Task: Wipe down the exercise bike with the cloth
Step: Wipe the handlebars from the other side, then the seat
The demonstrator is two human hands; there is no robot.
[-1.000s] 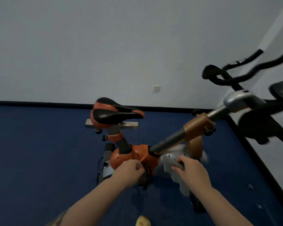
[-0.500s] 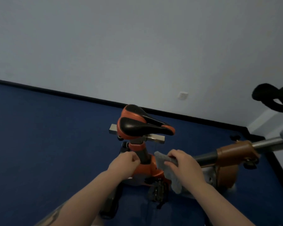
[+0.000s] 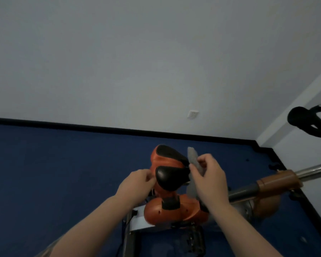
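Note:
An orange and black exercise bike [image 3: 174,212] stands on the blue floor in front of me. Its black and orange saddle [image 3: 170,169] is at the centre of the view. My right hand [image 3: 209,180] pinches a grey cloth [image 3: 194,160] and holds it against the right side of the saddle. My left hand [image 3: 135,184] is beside the saddle's left edge with its fingers curled; whether it touches the saddle I cannot tell. The bike's brown and metal frame tube [image 3: 278,179] runs off to the right. Black handlebars [image 3: 304,121] show at the right edge.
A white wall with a black skirting board [image 3: 100,127] bounds the blue floor [image 3: 54,173] behind the bike. A wall socket [image 3: 192,114] sits low on the wall. The room corner is at the far right. A pedal [image 3: 192,240] is below the bike body.
Both hands have risen from the orange frame body to the saddle. The cloth went up with my right hand. The view has turned left and nearer the saddle.

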